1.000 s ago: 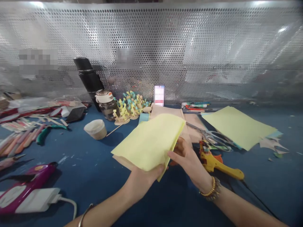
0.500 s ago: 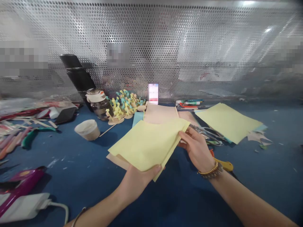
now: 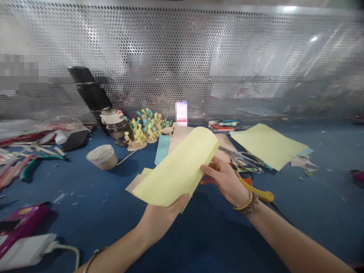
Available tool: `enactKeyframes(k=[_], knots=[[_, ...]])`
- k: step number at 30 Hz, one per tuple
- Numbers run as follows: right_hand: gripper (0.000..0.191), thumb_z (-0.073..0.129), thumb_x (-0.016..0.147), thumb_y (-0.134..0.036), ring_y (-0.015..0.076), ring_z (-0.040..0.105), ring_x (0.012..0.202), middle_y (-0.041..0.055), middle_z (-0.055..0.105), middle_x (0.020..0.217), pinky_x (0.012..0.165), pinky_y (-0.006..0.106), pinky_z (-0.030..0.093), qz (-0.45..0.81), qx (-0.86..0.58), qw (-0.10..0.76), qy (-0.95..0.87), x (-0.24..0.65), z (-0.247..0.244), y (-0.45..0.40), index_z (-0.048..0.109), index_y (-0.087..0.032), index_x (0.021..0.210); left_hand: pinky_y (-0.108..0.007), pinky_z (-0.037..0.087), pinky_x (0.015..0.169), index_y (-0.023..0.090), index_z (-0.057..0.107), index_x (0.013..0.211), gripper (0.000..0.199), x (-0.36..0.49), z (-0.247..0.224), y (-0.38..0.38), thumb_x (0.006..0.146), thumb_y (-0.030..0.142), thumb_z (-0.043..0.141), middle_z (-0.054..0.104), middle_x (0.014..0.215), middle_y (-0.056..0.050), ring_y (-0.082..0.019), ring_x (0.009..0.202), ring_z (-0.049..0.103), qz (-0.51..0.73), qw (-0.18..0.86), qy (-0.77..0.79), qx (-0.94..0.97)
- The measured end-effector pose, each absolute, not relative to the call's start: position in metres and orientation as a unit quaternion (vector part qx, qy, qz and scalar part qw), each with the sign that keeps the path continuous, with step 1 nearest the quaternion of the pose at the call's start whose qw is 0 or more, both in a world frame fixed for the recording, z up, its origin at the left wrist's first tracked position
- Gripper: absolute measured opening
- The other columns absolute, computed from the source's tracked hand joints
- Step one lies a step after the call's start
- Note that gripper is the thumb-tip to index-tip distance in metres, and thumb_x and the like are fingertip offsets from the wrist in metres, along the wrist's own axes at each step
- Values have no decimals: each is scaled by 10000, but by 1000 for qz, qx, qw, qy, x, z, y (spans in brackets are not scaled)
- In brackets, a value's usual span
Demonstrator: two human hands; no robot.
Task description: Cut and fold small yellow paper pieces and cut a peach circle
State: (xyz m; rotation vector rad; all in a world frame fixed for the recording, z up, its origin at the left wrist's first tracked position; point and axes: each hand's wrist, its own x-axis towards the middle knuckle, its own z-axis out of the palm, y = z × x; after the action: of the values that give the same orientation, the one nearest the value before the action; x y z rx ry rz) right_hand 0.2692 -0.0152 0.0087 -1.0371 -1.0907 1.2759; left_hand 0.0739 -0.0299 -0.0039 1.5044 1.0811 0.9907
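Note:
Yellow paper point(image 3: 179, 167) is held up in front of me, its top sheet curled over toward the near edge. My left hand point(image 3: 162, 218) grips the lower edge, thumb on top and the other fingers hidden underneath. At the right edge, my right hand point(image 3: 224, 178) pinches the paper between thumb and fingers. Pink paper point(image 3: 133, 184) sticks out below the yellow at the left. Scissors point(image 3: 247, 161) lie just beyond my right hand, and a yellow-handled tool point(image 3: 258, 192) rests beside that wrist.
A paper-lined cup point(image 3: 102, 157), a dark jar point(image 3: 116, 127) and several small yellow and blue star pieces point(image 3: 145, 127) stand at back left. More yellow sheets point(image 3: 270, 146) lie at right. A purple tool point(image 3: 25, 225) and white adapter point(image 3: 28, 248) are at near left. A perforated metal panel point(image 3: 199, 57) closes the back.
The yellow top sheet, nearly flat before, is now bent over into a curve. My right hand has moved a little left and down along the paper's edge. My left hand keeps its hold.

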Motion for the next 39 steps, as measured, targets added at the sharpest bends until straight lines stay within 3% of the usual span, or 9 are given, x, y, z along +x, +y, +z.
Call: enactKeyframes(k=[3, 8, 12, 16, 18, 21, 29, 34, 39], knots=[[287, 652, 782, -343, 152, 643, 658, 37, 698, 843, 593, 299, 572, 509, -457, 548, -482, 273, 8, -12, 616, -188, 1020, -396, 245, 1153, 191, 661, 1102, 432, 72, 1, -30, 709, 356, 733, 645, 1212, -91, -304, 1287, 443, 422, 494, 464, 602], [303, 582, 827, -395, 171, 669, 666, 23, 709, 870, 600, 338, 592, 452, -494, 479, -568, 285, 4, -4, 625, -228, 1076, -451, 538, 881, 168, 558, 1231, 554, 69, -2, -20, 727, 324, 730, 600, 1263, -141, -322, 1098, 601, 360, 689, 460, 428], [334, 566, 836, -438, 202, 682, 715, 33, 714, 870, 578, 359, 596, 404, -520, 413, -629, 298, 4, 1, 646, -231, 1085, -349, 576, 751, 105, 571, 1180, 390, 72, -3, -15, 831, 271, 625, 664, 1141, -166, -256, 898, 692, 257, 795, 406, 371], [423, 464, 889, -374, 208, 679, 828, 101, 693, 1015, 721, 359, 558, 248, -622, 364, -647, 346, 10, 10, 538, -188, 1262, -350, 594, 687, 94, 562, 1161, 301, 72, 1, -12, 876, 186, 534, 664, 1135, -159, -232, 873, 689, 318, 793, 406, 324], [412, 535, 830, -322, 264, 643, 955, 156, 667, 1084, 829, 399, 497, 155, -678, 322, -642, 378, 12, 13, 588, -147, 1198, -352, 595, 714, 59, 560, 1138, 287, 71, 2, -9, 865, 137, 522, 670, 1104, -175, -228, 849, 690, 366, 779, 414, 295], [283, 648, 681, -278, 328, 649, 863, 181, 704, 902, 766, 412, 471, 88, -723, 222, -649, 416, 13, 12, 710, -123, 910, -321, 568, 825, 41, 567, 1108, 265, 71, 2, -6, 864, 116, 495, 676, 1066, -183, -236, 960, 672, 407, 770, 406, 277], [269, 607, 686, -423, 264, 647, 662, 117, 680, 646, 559, 299, 386, 46, -744, 64, -664, 423, 7, 16, 659, -188, 567, -349, 542, 898, 84, 582, 1095, 253, 75, 2, -9, 857, 141, 517, 639, 1164, -171, -259, 1088, 616, 461, 754, 386, 266], [164, 646, 583, -287, 268, 629, 623, 100, 627, 545, 550, 315, 359, 31, -774, 84, -627, 424, 29, 19, 575, -191, 471, -395, 557, 860, 88, 586, 1093, 255, 70, 0, -5, 861, 182, 533, 632, 1174, -172, -261, 1004, 653, 483, 749, 365, 270], [208, 626, 679, -348, 317, 605, 754, 209, 654, 785, 590, 384, 355, 18, -773, 243, -586, 399, 58, -2, 641, -167, 782, -409, 563, 838, 100, 572, 1120, 285, 67, -2, -2, 849, 183, 543, 628, 1179, -157, -237, 876, 688, 514, 733, 352, 273]])
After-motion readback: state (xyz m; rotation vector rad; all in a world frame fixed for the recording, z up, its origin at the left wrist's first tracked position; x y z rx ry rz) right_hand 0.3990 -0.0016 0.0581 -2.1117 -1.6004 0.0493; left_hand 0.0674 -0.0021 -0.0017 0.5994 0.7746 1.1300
